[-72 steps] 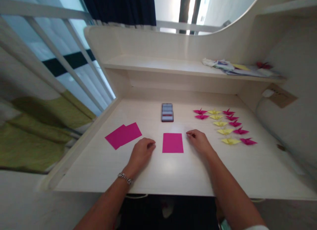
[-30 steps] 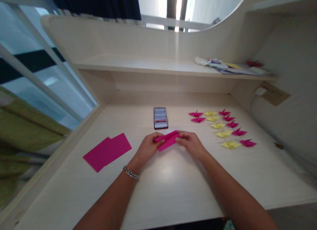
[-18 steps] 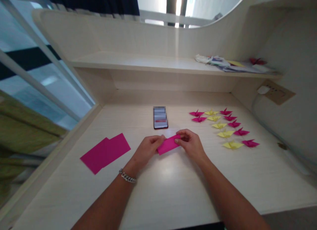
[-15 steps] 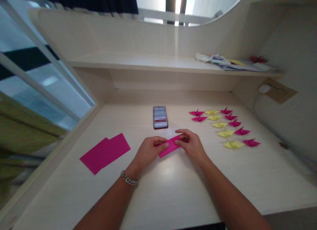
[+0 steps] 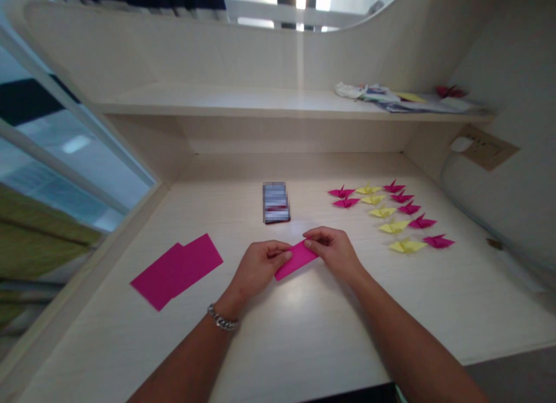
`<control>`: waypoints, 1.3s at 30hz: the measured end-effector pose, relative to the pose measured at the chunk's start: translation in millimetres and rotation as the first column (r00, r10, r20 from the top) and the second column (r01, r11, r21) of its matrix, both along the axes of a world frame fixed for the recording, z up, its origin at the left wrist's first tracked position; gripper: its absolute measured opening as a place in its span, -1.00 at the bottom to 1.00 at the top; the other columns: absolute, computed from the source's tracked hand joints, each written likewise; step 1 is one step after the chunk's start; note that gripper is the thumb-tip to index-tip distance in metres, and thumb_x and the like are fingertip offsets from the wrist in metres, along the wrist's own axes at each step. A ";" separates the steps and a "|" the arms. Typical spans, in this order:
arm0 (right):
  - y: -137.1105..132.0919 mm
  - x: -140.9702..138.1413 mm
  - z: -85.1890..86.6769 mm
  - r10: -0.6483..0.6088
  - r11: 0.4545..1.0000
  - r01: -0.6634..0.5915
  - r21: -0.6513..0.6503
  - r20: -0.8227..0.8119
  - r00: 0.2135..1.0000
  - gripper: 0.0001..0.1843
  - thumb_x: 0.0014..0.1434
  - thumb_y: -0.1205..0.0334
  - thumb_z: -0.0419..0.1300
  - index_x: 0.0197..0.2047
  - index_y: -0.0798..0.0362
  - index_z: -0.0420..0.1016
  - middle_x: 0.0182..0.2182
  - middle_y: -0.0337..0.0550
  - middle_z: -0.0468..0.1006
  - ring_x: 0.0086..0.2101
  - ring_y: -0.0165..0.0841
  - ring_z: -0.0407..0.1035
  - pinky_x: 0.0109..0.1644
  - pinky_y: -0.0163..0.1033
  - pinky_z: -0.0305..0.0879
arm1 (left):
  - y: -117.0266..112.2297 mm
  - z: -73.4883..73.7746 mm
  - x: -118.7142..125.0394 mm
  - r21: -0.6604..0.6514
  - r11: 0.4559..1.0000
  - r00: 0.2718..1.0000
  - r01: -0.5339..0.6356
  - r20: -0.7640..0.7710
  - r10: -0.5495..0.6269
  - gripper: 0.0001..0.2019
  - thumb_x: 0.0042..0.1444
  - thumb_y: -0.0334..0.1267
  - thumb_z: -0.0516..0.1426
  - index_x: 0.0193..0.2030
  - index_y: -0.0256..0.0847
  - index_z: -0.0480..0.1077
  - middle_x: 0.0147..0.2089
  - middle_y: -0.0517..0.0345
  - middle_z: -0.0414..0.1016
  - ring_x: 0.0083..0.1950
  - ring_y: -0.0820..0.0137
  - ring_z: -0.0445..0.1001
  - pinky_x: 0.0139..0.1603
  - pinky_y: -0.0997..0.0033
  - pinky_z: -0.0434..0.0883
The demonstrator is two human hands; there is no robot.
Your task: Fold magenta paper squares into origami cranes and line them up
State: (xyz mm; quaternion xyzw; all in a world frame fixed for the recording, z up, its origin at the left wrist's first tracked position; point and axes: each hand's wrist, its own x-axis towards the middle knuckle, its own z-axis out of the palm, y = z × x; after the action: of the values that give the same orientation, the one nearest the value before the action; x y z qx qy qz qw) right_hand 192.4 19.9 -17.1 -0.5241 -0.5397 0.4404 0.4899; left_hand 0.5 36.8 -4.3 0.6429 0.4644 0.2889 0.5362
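Observation:
Between my two hands is a folded strip of pink origami paper (image 5: 295, 262), tilted with its right end farther from me. My left hand (image 5: 259, 267) pinches its left part between thumb and fingers; a chain bracelet circles that wrist. At the upper right end, my right hand (image 5: 333, 249) grips the paper with thumb and fingertips. Flat on the desk to the left lie overlapping pink paper sheets (image 5: 176, 273). Folded paper cranes stand in rows on the right, several pink (image 5: 421, 221) and several yellow (image 5: 394, 226).
A phone (image 5: 275, 202) lies beyond my hands, its screen blurred. The shelf (image 5: 217, 105) above the desk holds a pile of papers (image 5: 391, 99). A plug and cable (image 5: 460, 144) run down the right wall. A dark object (image 5: 356, 394) shows at the near edge.
My right thumb and fingers have shifted slightly along the pink paper toward its far edge. The whole view has tilted a little, while the cranes and sheets stay put on the desk.

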 end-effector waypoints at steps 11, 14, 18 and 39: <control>1.4 -0.9 -0.7 0.005 0.998 -0.010 -0.060 -0.087 0.996 -0.74 -0.06 0.19 0.33 -0.26 0.08 0.57 -0.42 -0.15 0.59 -0.43 -0.37 0.42 -0.36 -0.28 0.30 | -2.6 4.8 -0.3 0.110 0.994 1.000 0.001 -0.027 0.002 -0.74 0.07 -0.18 0.16 -0.14 -0.19 0.55 -0.23 0.07 0.62 -0.26 0.28 0.54 -0.25 0.37 0.43; 2.0 -1.2 -1.6 0.003 0.997 -0.011 -0.074 -0.107 0.994 -0.74 -0.08 0.19 0.34 -0.27 0.09 0.57 -0.44 -0.16 0.58 -0.46 -0.39 0.41 -0.37 -0.29 0.29 | -2.4 4.0 -0.9 0.139 0.990 0.999 0.003 -0.041 0.003 -0.75 0.08 -0.19 0.15 -0.14 -0.17 0.56 -0.19 0.09 0.62 -0.22 0.28 0.54 -0.18 0.37 0.43; 2.8 -1.5 -2.3 0.001 0.997 -0.011 -0.081 -0.122 0.992 -0.73 -0.11 0.17 0.35 -0.30 0.09 0.56 -0.47 -0.18 0.57 -0.48 -0.40 0.39 -0.39 -0.30 0.28 | -2.3 3.5 -1.1 0.158 0.987 0.999 0.008 -0.053 0.001 -0.76 0.09 -0.20 0.14 -0.15 -0.16 0.56 -0.20 0.10 0.62 -0.21 0.27 0.54 -0.12 0.33 0.43; 1.7 0.1 0.0 -0.011 0.998 0.011 -0.055 -0.001 1.000 -0.81 -0.07 0.21 0.31 -0.34 0.09 0.57 -0.48 -0.17 0.57 -0.48 -0.38 0.38 -0.40 -0.30 0.27 | -3.6 6.8 0.2 0.093 0.995 0.999 0.038 -0.032 -0.035 -0.76 0.07 -0.22 0.15 -0.15 -0.16 0.56 -0.28 0.08 0.62 -0.30 0.30 0.52 -0.27 0.38 0.40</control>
State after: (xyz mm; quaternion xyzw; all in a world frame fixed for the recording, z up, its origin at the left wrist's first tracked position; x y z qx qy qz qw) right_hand 192.6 21.6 -17.1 -0.5402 -0.5242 0.4528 0.4779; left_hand 0.7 33.2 2.5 0.6802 0.4465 0.2906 0.5034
